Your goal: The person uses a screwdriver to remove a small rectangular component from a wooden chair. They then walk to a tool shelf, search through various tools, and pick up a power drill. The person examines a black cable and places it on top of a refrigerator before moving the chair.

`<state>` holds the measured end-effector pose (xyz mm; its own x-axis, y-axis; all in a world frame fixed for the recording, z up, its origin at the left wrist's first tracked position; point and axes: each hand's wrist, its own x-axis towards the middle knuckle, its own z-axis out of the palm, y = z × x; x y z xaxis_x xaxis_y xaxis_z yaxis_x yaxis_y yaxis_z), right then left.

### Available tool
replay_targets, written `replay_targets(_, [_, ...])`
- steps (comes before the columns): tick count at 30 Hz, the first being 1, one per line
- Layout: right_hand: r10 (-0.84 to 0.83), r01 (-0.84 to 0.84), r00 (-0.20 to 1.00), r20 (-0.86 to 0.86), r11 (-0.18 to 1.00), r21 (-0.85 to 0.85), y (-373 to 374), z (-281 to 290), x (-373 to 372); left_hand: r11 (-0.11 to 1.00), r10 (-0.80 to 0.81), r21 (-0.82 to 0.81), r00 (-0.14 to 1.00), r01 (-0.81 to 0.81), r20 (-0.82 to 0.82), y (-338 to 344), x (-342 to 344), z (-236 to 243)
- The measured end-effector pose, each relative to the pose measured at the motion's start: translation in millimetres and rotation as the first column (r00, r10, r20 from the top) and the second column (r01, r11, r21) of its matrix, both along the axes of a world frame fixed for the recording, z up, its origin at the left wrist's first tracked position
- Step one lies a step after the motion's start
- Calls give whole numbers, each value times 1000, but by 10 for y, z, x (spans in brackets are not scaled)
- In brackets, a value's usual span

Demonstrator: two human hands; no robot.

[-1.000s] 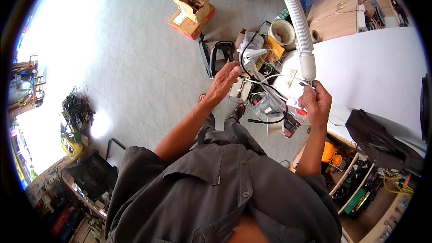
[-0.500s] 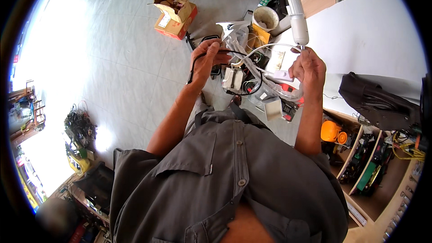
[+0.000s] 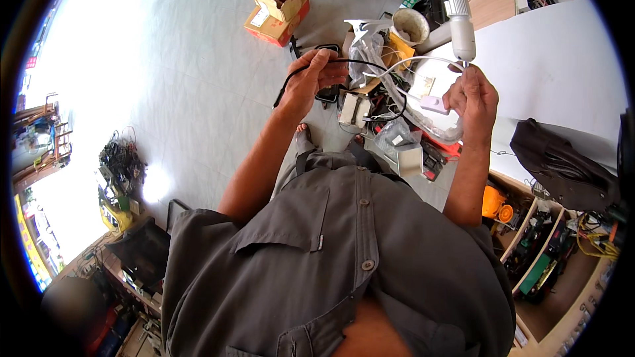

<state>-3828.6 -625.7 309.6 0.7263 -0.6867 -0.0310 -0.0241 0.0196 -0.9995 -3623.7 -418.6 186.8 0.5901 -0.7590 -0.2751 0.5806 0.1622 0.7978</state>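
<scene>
My left hand (image 3: 312, 80) pinches a black cable (image 3: 360, 61) between thumb and fingers. One end of the cable hangs past the wrist, while the rest loops right and down over the clutter. My right hand (image 3: 473, 96) is closed at the metal tip below a thick white ribbed tube (image 3: 456, 0) with a rounded end piece. Close to those fingers, a white cord (image 3: 423, 58) arcs left, and a small white inline switch (image 3: 433, 104) hangs beside them. What lies inside the right fist is hidden. Lower down is a bundle wrapped in clear plastic (image 3: 444, 133).
A white table (image 3: 555, 59) stands at the right, with a dark brown bag (image 3: 562, 165) on it. Below are open wooden compartments (image 3: 546, 297) of tools. On the floor sit cardboard boxes (image 3: 281, 16), a dirty bucket (image 3: 410, 26) and a small open box (image 3: 409, 160).
The whole view has shifted, so most things appear farther right. Both hands keep their holds, and the black cable is drawn a little straighter beside my left hand.
</scene>
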Motion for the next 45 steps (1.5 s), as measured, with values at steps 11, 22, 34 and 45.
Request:
replay_targets(11, [-15, 14, 1000, -14, 999, -50, -62, 113, 73, 1000, -9, -27, 1000, 8, -19, 81, -23, -138])
replay_targets(22, [-12, 12, 998, 55, 1000, 11, -112, 156, 74, 1000, 10, -6, 1000, -10, -18, 112, -56, -186])
replay_targets(34, [-5, 7, 999, 33, 999, -45, -67, 191, 96, 1000, 3, -32, 999, -2, 37, 136, -60, -185])
replay_targets(45, [36, -38, 999, -34, 997, -67, -80, 161, 87, 999, -40, 49, 920, 23, 389, 26, -63, -148])
